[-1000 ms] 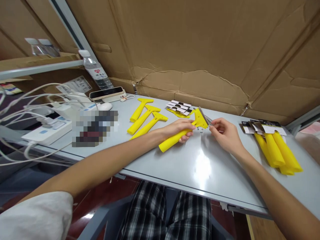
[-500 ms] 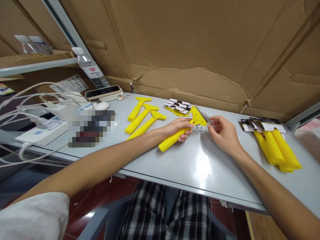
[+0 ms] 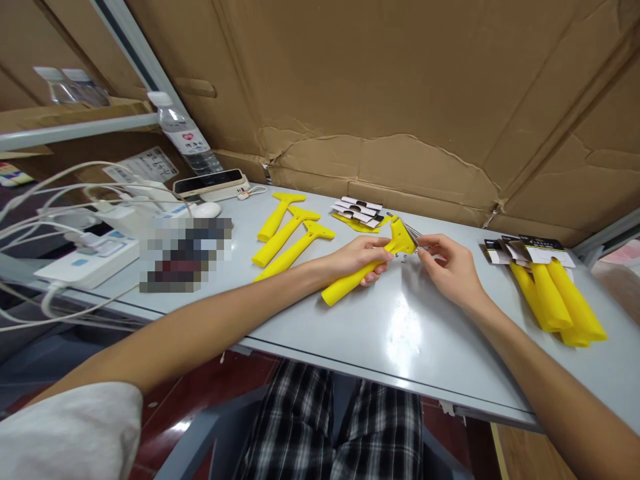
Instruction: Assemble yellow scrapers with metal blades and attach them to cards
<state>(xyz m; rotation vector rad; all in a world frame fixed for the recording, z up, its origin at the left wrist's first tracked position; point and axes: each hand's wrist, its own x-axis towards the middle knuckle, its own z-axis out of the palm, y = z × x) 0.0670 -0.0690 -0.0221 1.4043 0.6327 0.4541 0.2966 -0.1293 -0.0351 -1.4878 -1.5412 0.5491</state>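
My left hand (image 3: 359,257) is wrapped round the handle of a yellow scraper (image 3: 346,287), whose wide head points away to the right. A thin metal plate (image 3: 412,232) lies along the edge of that head. My right hand (image 3: 449,268) pinches the plate's near end between thumb and fingers, at the scraper head. Small screws (image 3: 404,257) rest on the table just below the head. Left of my hands, several yellow scraper handles (image 3: 281,250) lie side by side. Behind the scraper sits a stack of white and black card sleeves (image 3: 357,210), with yellow pieces under it.
Several yellow scrapers with black-and-white card covers (image 3: 550,293) lie at the right on the grey table (image 3: 330,340). On the left are a power strip (image 3: 95,257) with tangled white cables, a phone (image 3: 210,183) and a water bottle (image 3: 185,137). Cardboard (image 3: 380,80) walls the back.
The scraper head has turned slightly in my left hand, so its face shows narrower. Both hands keep their grips, and the whole view has shifted a little.
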